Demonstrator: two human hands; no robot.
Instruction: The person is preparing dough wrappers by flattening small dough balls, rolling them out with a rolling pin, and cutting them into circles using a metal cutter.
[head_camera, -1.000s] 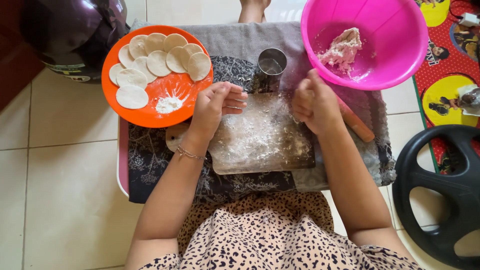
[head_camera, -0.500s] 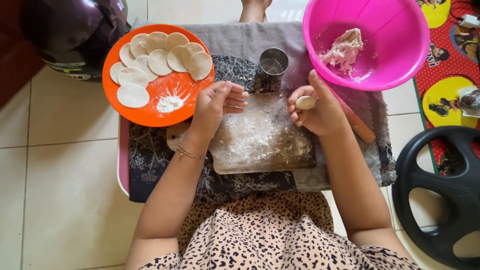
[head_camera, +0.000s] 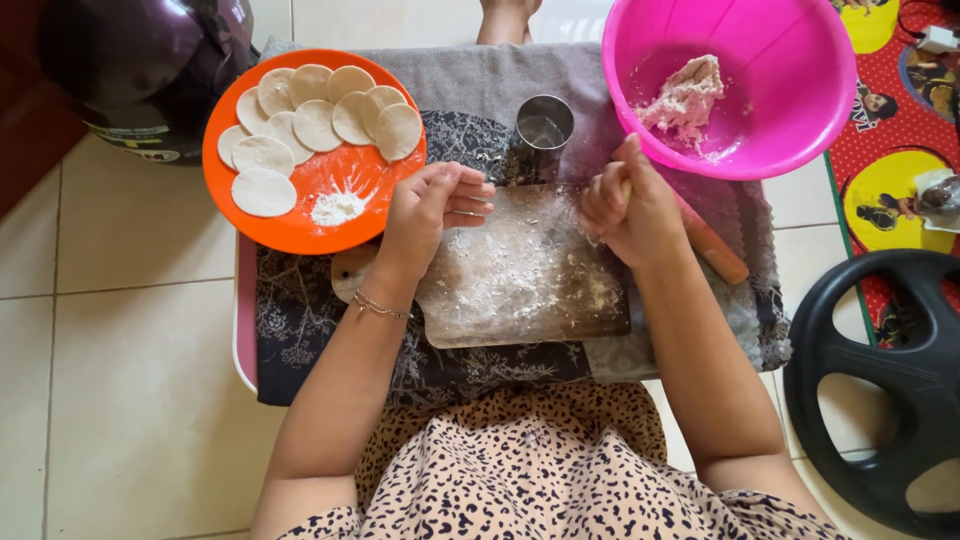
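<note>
My left hand (head_camera: 432, 208) rests with loosely curled fingers on the top left edge of a floured wooden board (head_camera: 520, 280) and holds nothing. Above the board's right end, my right hand (head_camera: 632, 205) is closed in a fist around a small piece of dough, which the fingers hide. A wooden rolling pin (head_camera: 716, 250) lies just behind that hand. To the left, an orange plate (head_camera: 300, 228) carries several flat round dough discs (head_camera: 318, 118) and a little heap of flour (head_camera: 337, 208). At the upper right, a pink bowl (head_camera: 800, 110) holds a lump of dough (head_camera: 686, 95).
A steel cup (head_camera: 545, 124) stands between plate and bowl. A dark patterned cloth (head_camera: 330, 350) covers the low tray under the board. A black steering wheel (head_camera: 880, 410) lies on the right, a dark purple rounded object (head_camera: 140, 60) at the upper left, and a red mat (head_camera: 900, 150) at the far right.
My right hand opened slightly and showed a small dough piece half a second ago, then closed over it and shifted a little left. The left hand has barely moved.
</note>
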